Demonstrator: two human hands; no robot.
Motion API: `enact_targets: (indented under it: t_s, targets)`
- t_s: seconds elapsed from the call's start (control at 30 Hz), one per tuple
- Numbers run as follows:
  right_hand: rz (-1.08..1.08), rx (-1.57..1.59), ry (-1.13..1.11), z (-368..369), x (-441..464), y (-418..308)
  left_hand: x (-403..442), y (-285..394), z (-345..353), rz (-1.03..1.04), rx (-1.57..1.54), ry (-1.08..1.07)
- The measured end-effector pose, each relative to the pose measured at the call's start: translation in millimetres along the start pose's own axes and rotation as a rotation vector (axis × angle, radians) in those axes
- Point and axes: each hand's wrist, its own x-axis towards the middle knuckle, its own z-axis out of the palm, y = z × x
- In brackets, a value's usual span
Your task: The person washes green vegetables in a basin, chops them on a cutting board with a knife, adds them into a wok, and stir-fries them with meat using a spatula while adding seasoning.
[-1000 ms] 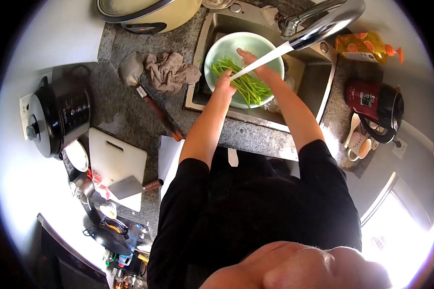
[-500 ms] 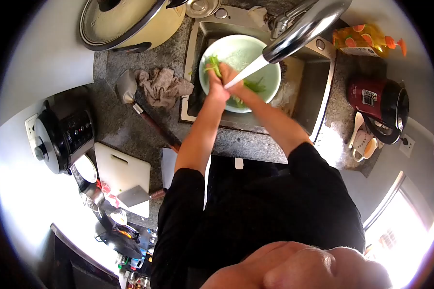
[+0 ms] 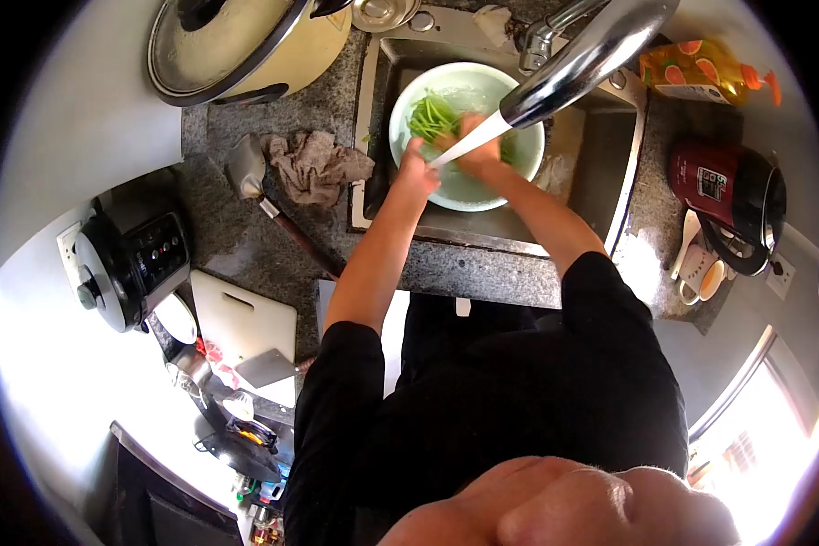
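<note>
A pale green bowl (image 3: 402,102) with water in it stands in the sink, and a bunch of thin green vegetable stalks (image 3: 434,116) shows near its far left side. My left hand (image 3: 416,168) is over the bowl's near left edge, fingers closed at the lower end of the stalks. Inside the bowl, my right hand (image 3: 476,147) is beside the stalks, its fingers smeared by motion. Water runs from the faucet (image 3: 555,86) between my hands. More greens lie under the water by my right hand, partly hidden.
Left of the sink (image 3: 630,168) lie a crumpled cloth (image 3: 314,168) and a wooden-handled spatula (image 3: 287,223). A cleaver (image 3: 266,368) rests on a white cutting board (image 3: 241,314). To the right stand a red kettle (image 3: 714,182) and a soap bottle (image 3: 696,71).
My hands have moved apart, the right one going farther into the bowl. The green stalks now spread out more at the far left. The whole view has shifted slightly.
</note>
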Motion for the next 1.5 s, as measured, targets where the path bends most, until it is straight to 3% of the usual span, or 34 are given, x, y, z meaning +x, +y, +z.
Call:
enact_targets:
  t_s: [0.03, 0.07, 0.1, 0.13, 0.17, 0.2, 0.23, 0.27, 0.33, 0.37, 0.4, 0.47, 0.53, 0.6, 0.63, 0.67, 0.73, 0.8, 0.83, 0.9, 0.93, 1.03, 1.13, 1.17, 1.27, 1.3, 1.37, 1.4, 1.47, 1.5]
  targets:
    - [-0.015, -0.095, -0.104, -5, -9, -9, -6, 3, 4, 0.014, 0.000, -0.043]
    - [-0.279, -0.176, -0.102, 1, -9, 1, -13, 7, 8, 0.030, -0.004, -0.085]
    - [-0.543, -0.253, -0.099, 6, -11, 5, -19, 13, 7, -0.060, 0.072, 0.086]
    - [-0.541, -0.252, -0.098, 12, -10, 4, -16, 15, 4, -0.060, 0.075, 0.086]
    - [-0.299, -0.223, -0.033, 19, -8, 1, -17, 16, 3, -0.095, 0.010, 0.053]
    - [-0.242, -0.283, 0.012, 38, -10, -2, -14, 14, 2, -0.133, -0.052, 0.018]
    - [-0.182, -0.342, 0.052, 50, -14, -7, -16, 12, 7, -0.043, 0.022, -0.029]
    - [-0.173, -0.341, 0.051, 54, -11, 4, -18, 10, 11, -0.049, 0.028, -0.031]
    - [-0.354, -0.075, -0.177, 38, -9, 17, -33, 9, 20, -0.010, 0.127, 0.074]
    - [-0.165, -0.059, -0.093, 34, -10, 14, -16, 7, 14, -0.079, 0.155, 0.098]
    - [-0.164, -0.058, -0.094, 22, -15, 7, -13, 2, 9, -0.080, 0.156, 0.099]
    - [-0.106, 0.014, -0.413, -7, -16, -3, -7, 0, 11, 0.162, 0.412, 0.092]
    - [-0.307, 0.012, -0.460, 17, 13, 37, 3, -1, 3, 0.205, 0.409, 0.010]
    - [-0.190, 0.190, -0.415, 22, 37, 54, 13, 0, 0, 0.144, 0.515, 0.090]
    - [-0.054, 0.233, -0.106, 26, 35, 61, 5, 0, 6, 0.121, 0.553, 0.115]
    - [-0.025, 0.376, -0.020, 48, 45, 66, -1, -2, 16, 0.176, 0.526, 0.164]
    - [-0.106, 0.271, -0.068, 52, 31, 34, -3, -2, 19, 0.231, 0.500, 0.219]
    - [-0.183, 0.225, -0.123, 107, 36, 22, 16, -7, 13, 0.296, 0.425, 0.107]
    - [-0.272, 0.375, -0.165, 128, 36, 27, 19, -9, 14, 0.305, 0.401, 0.100]
    - [-0.218, 0.714, -0.291, 125, 29, 29, 20, -16, 15, 0.356, 0.360, 0.095]
    - [-0.072, 0.902, -0.380, 106, 17, 21, 18, -20, 16, 0.433, 0.328, 0.106]
    - [0.085, 0.945, -0.395, 6, -30, -5, 28, -29, 24, 0.613, 0.233, 0.212]
    - [-0.002, 0.701, -0.361, -14, -55, -10, 27, -34, 21, 0.626, 0.096, 0.128]
    - [-0.010, 0.702, -0.349, -22, -59, -12, 75, -37, 1, 0.542, 0.009, 0.072]
    - [-0.127, 0.201, -0.293, -32, -78, -15, 41, -32, 17, 0.469, -0.064, 0.114]
    - [-0.127, 0.207, -0.289, -31, -77, -5, 7, -23, 29, 0.473, -0.058, 0.115]
    - [-0.216, 0.111, -0.122, -26, -73, 34, -72, -7, 52, 0.490, 0.548, 0.353]
    - [-0.161, 0.152, -0.107, -49, -75, 39, -80, -6, 46, 0.488, 0.549, 0.362]
    - [-0.101, 0.193, -0.088, -79, -73, 56, -92, -2, 39, 0.631, 0.108, 0.179]
    - [-0.183, 0.174, -0.014, -79, -64, 65, -91, 5, 33, 0.725, 0.138, 0.261]
